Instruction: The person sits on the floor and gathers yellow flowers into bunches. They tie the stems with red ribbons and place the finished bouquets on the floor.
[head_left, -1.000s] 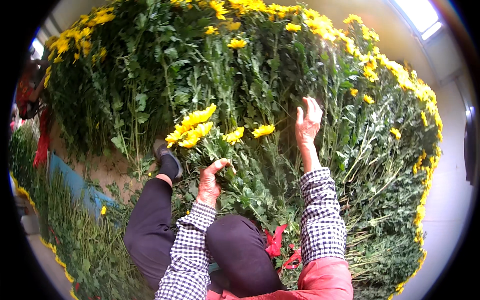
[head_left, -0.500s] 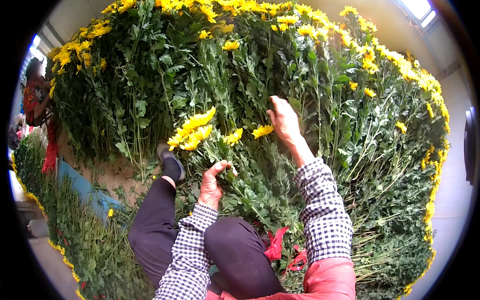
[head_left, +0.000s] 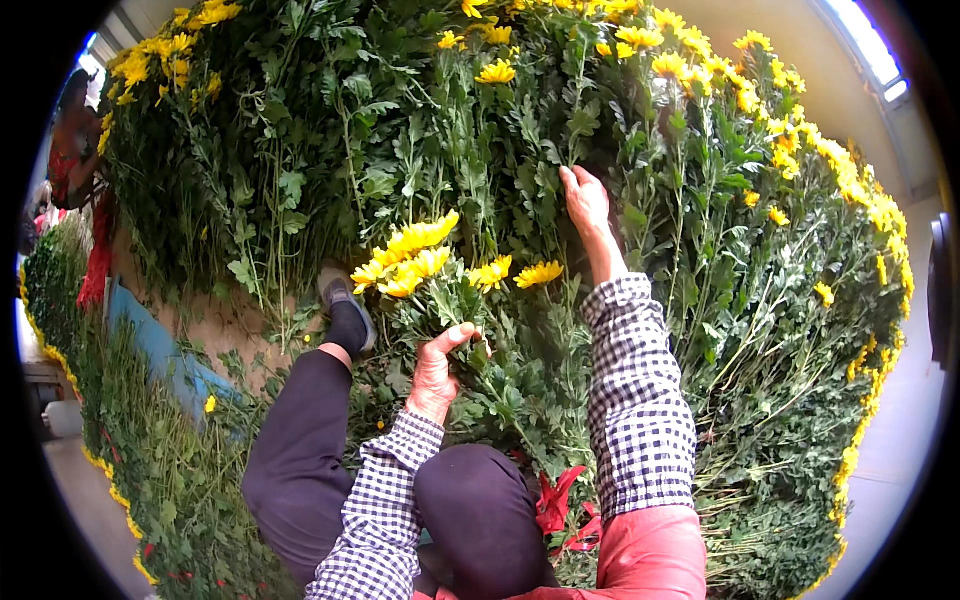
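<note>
My left hand [head_left: 438, 370] is closed round the stems of a small bunch of yellow chrysanthemums [head_left: 410, 258], held just in front of my knees. The blooms fan out above that thumb, and leafy stems spread to the right of it. Further away and to the right, my right hand [head_left: 588, 205] reaches into a tall heap of chrysanthemums [head_left: 400, 120]. Its thumb and fingers pinch together at a leafy green chrysanthemum stem. One single yellow bloom [head_left: 540, 274] shows between the two hands.
More chrysanthemums lie stacked at the right [head_left: 780, 400] and left [head_left: 200, 490]. Red ribbon strips [head_left: 556, 500] lie beside my knee. A blue board [head_left: 150, 325] stands at the left, near my shoe [head_left: 345, 290]. Another person [head_left: 75, 140] is at the far left.
My view has shifted a little. The right hand has moved slightly up and right along the heap, its fingers now at a stem. My left hand keeps its bunch.
</note>
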